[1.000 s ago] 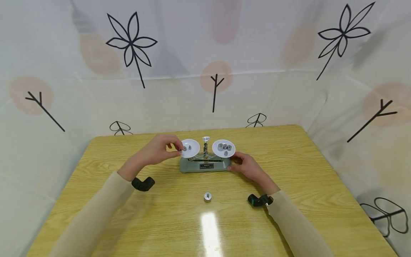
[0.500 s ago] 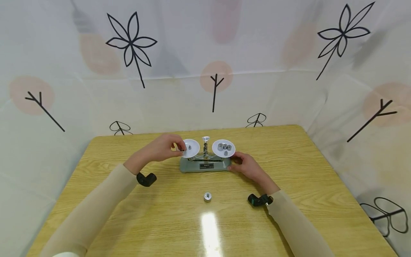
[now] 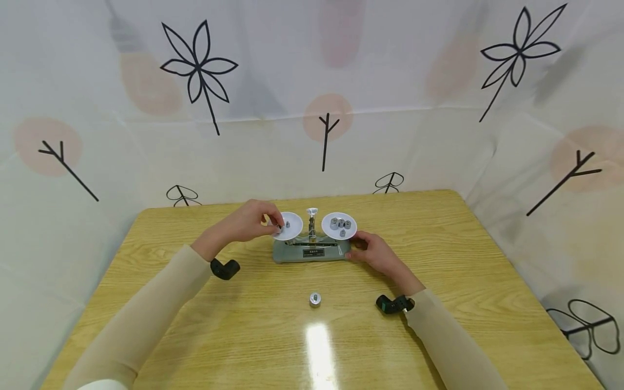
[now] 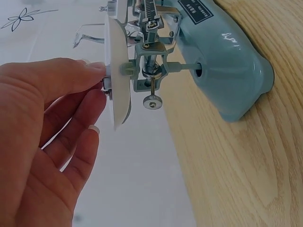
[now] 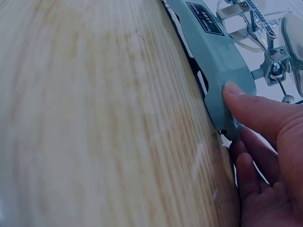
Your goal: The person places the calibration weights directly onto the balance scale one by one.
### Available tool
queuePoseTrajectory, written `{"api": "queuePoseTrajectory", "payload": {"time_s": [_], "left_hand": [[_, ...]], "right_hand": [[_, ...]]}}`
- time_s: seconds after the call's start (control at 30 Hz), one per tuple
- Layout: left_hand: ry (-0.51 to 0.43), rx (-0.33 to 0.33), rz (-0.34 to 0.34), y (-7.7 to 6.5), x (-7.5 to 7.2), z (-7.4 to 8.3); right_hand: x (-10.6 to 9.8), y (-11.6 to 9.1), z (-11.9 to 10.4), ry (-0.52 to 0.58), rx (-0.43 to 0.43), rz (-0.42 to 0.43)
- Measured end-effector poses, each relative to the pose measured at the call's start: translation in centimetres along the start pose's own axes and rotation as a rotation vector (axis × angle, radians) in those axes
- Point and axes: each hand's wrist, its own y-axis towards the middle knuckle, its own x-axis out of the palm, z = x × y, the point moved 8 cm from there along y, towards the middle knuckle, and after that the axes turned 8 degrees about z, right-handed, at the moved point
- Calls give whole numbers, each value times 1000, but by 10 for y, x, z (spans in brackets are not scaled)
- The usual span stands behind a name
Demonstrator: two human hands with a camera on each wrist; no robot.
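Observation:
A balance scale with a grey-green base [image 3: 288, 254] stands toward the back of the table. My left hand [image 3: 246, 223] reaches over its white left pan [image 3: 295, 231], pinching a small metal weight [image 4: 107, 83] between thumb and fingers, right at the pan's surface. Another small weight [image 3: 287, 224] stands on that pan, right of the fingertips. Several metal weights [image 3: 341, 223] sit on the right pan [image 3: 329, 233]. At the base's right end, my right hand [image 3: 376, 252] grips the scale, thumb [image 5: 246, 101] on the front face and fingers behind the end.
A single larger metal weight [image 3: 315, 299] stands on the wooden table [image 3: 273, 336] in front of the scale. Behind the table hangs a pale patterned cloth [image 3: 273, 157]. An adjusting knob [image 4: 152, 101] projects beside the left pan.
My left hand has moved a little to the right, farther over the left pan, with the weight in its fingers. The right hand stays at the base.

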Motion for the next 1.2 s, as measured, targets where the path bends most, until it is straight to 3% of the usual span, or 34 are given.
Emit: {"api": "queuePoseTrajectory", "payload": {"time_s": [0.4, 0.8, 1.2], "left_hand": [[-7, 5, 23, -6, -2, 0], [-39, 15, 89, -19, -11, 5], [-73, 41, 104, -31, -10, 15]], "right_hand": [[0, -2, -4, 2, 15, 1], [1, -1, 1, -7, 32, 1], [1, 0, 2, 10, 12, 5]]}}
